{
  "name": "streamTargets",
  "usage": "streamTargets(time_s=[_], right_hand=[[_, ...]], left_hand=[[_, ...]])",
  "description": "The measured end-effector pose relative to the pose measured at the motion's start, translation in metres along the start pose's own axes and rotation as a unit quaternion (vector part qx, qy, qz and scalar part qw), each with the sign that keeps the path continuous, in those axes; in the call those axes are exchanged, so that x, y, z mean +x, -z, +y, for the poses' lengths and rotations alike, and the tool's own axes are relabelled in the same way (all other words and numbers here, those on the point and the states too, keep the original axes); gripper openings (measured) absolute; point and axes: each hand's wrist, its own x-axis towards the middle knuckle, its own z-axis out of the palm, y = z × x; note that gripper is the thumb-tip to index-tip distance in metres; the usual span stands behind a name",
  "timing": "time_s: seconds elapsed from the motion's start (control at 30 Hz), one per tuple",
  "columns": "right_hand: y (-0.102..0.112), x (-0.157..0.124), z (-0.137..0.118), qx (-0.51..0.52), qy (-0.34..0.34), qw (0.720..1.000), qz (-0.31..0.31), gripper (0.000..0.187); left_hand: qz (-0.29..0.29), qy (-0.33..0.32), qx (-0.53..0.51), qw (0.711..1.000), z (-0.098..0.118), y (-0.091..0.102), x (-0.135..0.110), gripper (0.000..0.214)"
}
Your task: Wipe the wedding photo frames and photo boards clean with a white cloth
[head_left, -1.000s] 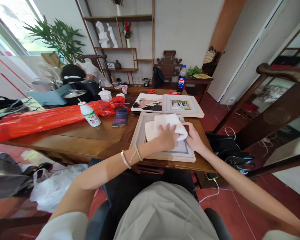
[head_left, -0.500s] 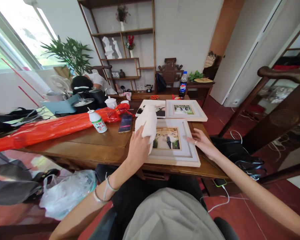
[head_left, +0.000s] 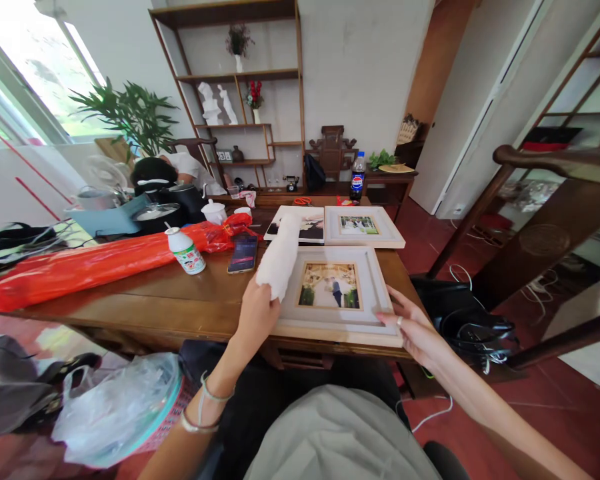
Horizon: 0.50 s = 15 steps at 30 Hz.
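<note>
Shifted toward the near corner, the right hand (head_left: 413,327) pinches the picture frame (head_left: 330,287) at its right edge, on the wooden table (head_left: 220,293); the left hand (head_left: 257,310) grips a white cloth (head_left: 280,257). Beyond stand a cola bottle (head_left: 357,179) and, by the grey wall (head_left: 360,73), open shelves (head_left: 250,75).

Daylight glares through the window (head_left: 27,57) at upper left. Against the pale grey wall (head_left: 353,67) rises an open wooden shelf unit (head_left: 270,73), with a carved dark chair (head_left: 333,152) right of it. Farther right, a white door (head_left: 457,117) meets the red floor (head_left: 555,400).
</note>
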Motion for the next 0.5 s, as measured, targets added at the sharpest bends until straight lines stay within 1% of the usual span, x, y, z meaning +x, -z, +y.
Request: streamTargets(time_s=[0.13, 0.2, 0.27, 0.37, 0.43, 0.5], right_hand=[[0.025, -0.011, -0.018, -0.019, -0.003, 0.998, 0.063, 0.061], [0.037, -0.017, -0.032, -0.024, 0.0, 0.996, 0.091, 0.051], [0.049, -0.02, -0.048, -0.021, 0.015, 0.992, 0.122, 0.046], [0.066, -0.014, -0.073, -0.011, 0.056, 0.983, 0.175, 0.044], [0.075, 0.001, -0.088, -0.006, 0.089, 0.978, 0.189, 0.038], [0.081, 0.025, -0.101, -0.007, 0.112, 0.978, 0.174, 0.033]], left_hand=[[0.093, -0.033, 0.027, 0.995, -0.013, 0.015, -0.005, 0.021], [0.102, -0.066, 0.03, 0.992, -0.013, 0.018, -0.005, 0.023], [0.083, -0.097, 0.024, 0.992, -0.01, 0.014, -0.005, 0.026], [0.028, -0.132, 0.007, 0.991, -0.004, 0.003, -0.005, 0.032], [-0.012, -0.153, -0.008, 0.988, 0.0, -0.004, -0.005, 0.04], [-0.04, -0.162, -0.02, 0.986, 0.003, -0.009, -0.005, 0.044]])
